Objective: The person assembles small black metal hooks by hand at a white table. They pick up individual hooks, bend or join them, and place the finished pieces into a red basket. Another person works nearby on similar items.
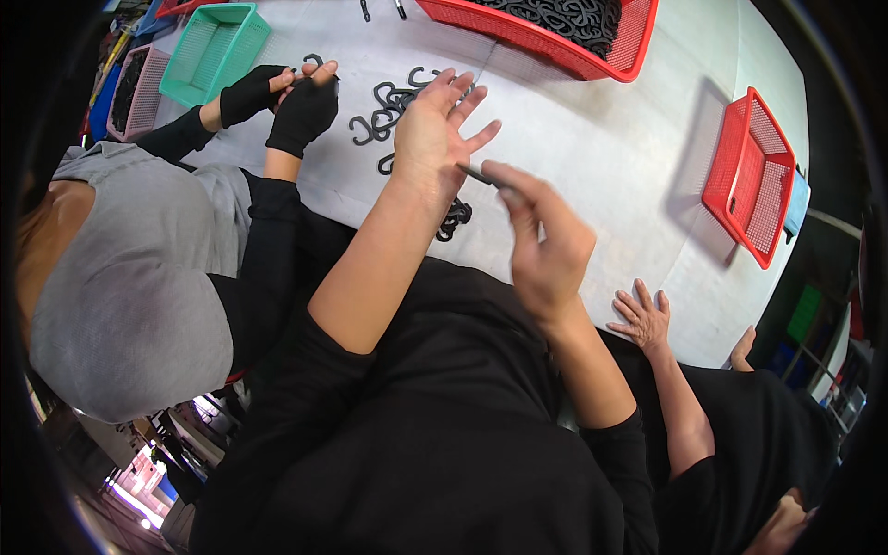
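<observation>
My left hand [433, 129] is held palm up with its fingers spread, and nothing lies in it. In my right hand [553, 250], pinched between thumb and fingers, is a thin dark pen-like tool [480, 175]. Its tip reaches the heel of my left hand or just over it; I cannot tell whether they touch. A loose pile of black curved hooks [377, 120] lies on the table, partly hidden behind my left hand. A smaller clump of black hooks [456, 222] sits nearer to me, beside my left forearm.
A co-worker's gloved hands [310, 109] hold a black hook at left. Another person's bare hand [643, 316] rests on the white table [592, 139] at right. Around stand a red basket of black hooks [527, 30], another red basket [714, 176], a green basket [222, 69] and a pink basket [153, 88].
</observation>
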{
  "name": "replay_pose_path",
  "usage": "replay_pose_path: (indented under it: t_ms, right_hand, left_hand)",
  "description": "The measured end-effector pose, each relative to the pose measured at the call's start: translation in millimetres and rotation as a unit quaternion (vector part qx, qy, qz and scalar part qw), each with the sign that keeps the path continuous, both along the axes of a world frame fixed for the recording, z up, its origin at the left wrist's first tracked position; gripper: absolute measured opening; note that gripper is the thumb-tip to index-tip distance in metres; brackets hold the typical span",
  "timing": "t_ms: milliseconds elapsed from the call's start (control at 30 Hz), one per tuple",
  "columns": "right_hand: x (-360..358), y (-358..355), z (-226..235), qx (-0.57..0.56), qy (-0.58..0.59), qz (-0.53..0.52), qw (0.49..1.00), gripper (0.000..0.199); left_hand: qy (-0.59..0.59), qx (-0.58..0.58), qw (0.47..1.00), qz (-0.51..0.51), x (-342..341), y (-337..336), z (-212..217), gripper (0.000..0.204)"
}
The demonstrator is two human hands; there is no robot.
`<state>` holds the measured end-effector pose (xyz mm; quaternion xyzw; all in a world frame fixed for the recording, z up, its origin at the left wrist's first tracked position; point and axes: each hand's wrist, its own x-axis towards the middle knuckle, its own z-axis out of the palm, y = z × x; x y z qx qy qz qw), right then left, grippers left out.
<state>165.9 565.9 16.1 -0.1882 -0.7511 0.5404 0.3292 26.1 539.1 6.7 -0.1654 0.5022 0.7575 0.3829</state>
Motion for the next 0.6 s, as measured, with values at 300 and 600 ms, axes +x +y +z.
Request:
replay_pose_path:
  t_ms: [300,600]
  right_hand:
    - [-13,12,3,-0.273,0.049,-0.044,0.960,0.017]
    - [-27,-8,0,0.195,0.056,-0.059,0.977,0.040]
  left_hand:
    - [0.123,0.057,0.990,-0.035,28,1,13,0.038]
    - [0.008,0.106,0.994,-0.026,10,5,19,0.043]
